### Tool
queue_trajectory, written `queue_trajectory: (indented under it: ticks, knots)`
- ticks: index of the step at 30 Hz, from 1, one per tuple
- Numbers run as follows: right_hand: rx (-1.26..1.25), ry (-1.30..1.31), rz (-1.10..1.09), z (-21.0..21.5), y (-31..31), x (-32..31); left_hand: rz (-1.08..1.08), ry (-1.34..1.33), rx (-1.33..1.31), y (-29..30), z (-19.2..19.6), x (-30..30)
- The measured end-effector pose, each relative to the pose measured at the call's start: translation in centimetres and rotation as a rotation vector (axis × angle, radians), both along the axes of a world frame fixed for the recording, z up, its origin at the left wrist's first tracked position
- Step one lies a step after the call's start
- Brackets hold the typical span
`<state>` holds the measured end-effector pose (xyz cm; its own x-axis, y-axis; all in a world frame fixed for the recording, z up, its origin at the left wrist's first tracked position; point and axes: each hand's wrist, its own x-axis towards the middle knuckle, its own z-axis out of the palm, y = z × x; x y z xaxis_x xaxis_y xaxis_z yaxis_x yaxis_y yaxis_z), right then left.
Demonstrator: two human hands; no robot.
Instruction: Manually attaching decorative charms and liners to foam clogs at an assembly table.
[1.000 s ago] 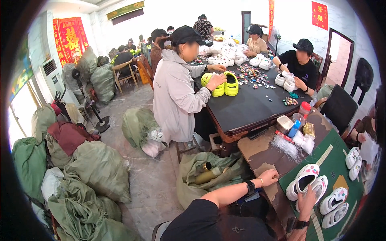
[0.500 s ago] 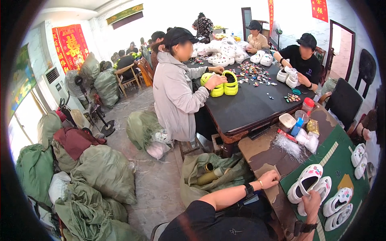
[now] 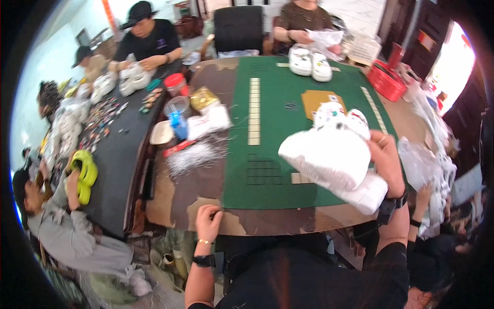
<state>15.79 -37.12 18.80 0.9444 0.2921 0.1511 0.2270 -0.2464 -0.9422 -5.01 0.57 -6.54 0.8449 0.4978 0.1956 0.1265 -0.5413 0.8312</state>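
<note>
My right hand (image 3: pixel 387 160) is closed around a pair of white clogs (image 3: pixel 327 157), lifted above the green mat with their soles and sides toward me. Just behind them show the decorated tops of white clogs (image 3: pixel 329 114); whether these belong to the held pair or lie on the mat, I cannot tell. My left hand (image 3: pixel 209 221) rests at the table's near edge with its fingers curled in and nothing visible in them. Farther off, another pair of white clogs (image 3: pixel 310 64) with small charms stands on the green mat (image 3: pixel 272 123).
Left of the mat lie a bundle of clear plastic strands (image 3: pixel 198 154), a pale tub (image 3: pixel 162 133), a red-lidded jar (image 3: pixel 176 84) and a gold packet (image 3: pixel 205 98). A red basket (image 3: pixel 386 80) stands far right. Co-workers handle clogs at the dark table (image 3: pixel 118 159).
My view has swung right, toward the green mat. My right hand has raised the white clogs off the mat and tilted them. My left hand stays at the table edge.
</note>
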Motion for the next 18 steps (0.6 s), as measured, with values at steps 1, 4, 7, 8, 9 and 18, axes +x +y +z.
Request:
queue_trajectory:
  ticks: [1,4,7,8,9,18]
  knots:
    - [0.016,-0.014,-0.056,1.8,-1.2,-0.3,-0.005,0.013,-0.008,-0.3,0.1,0.3]
    - [-0.134,-0.279,-0.329,2.7,-7.0,2.6,0.017,0.081,-0.021,-0.2,-0.2,0.3]
    - [-0.404,-0.75,-0.463,2.6,-12.9,6.6,-0.029,0.052,-0.105,-0.3,0.5,1.1]
    - [-0.621,-0.789,-0.502,2.0,-13.6,7.6,-0.034,0.074,-0.1,0.1,0.8,0.6]
    - [-0.735,-0.8,-0.468,1.5,-16.8,9.1,-0.047,0.079,-0.124,0.2,1.3,0.9]
    - [-1.277,-0.831,-0.191,-22.3,-17.8,25.0,-0.109,0.095,0.138,3.6,4.2,7.4]
